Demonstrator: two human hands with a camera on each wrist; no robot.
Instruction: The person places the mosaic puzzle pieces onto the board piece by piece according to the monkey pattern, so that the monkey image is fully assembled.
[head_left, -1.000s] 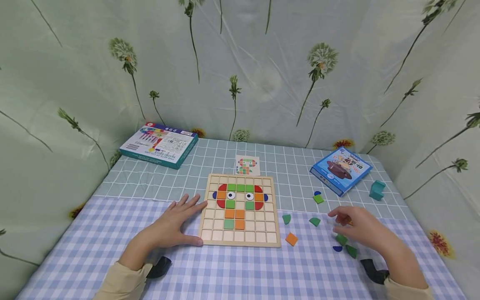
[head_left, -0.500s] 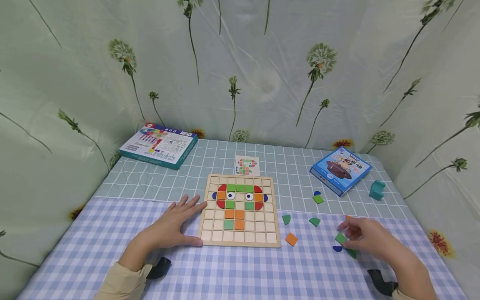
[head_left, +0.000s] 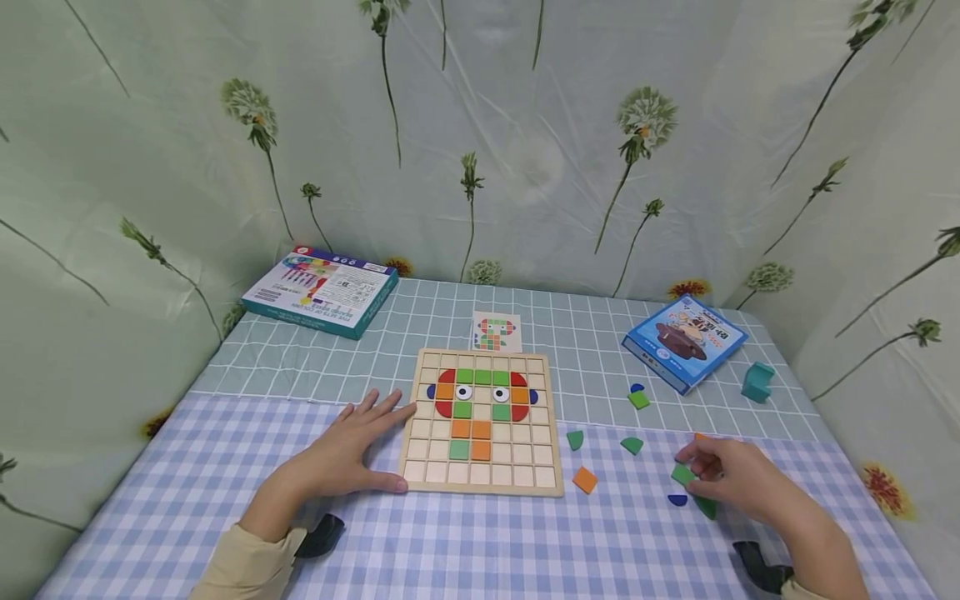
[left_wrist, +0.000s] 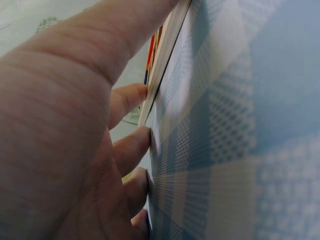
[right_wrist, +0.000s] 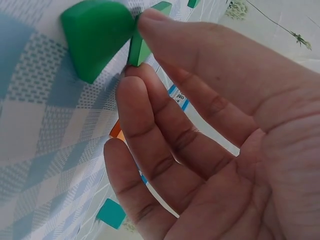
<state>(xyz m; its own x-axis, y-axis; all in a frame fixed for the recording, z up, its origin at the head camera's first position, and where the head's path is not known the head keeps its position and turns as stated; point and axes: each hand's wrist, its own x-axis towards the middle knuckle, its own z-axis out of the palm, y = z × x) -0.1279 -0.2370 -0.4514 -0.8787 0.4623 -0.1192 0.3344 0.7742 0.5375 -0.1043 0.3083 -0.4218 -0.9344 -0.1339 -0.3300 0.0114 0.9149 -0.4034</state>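
At the left edge of the wooden board [head_left: 521, 476], I have the left hand [head_left: 337, 457] spread flat, its thumb and a fingertip touching the side, presumably to stop it sliding. Well apart to the right, the right hand [head_left: 738, 483] pinches a green square [head_left: 682, 473] between thumb and fingers, a hold that I judge suits so thin a piece. A green quarter-round [right_wrist: 97, 37] lies on the table [head_left: 480, 550] just beside that pinch. The picture card [head_left: 497, 333] sits just beyond the board's far edge, likely so I can view both together.
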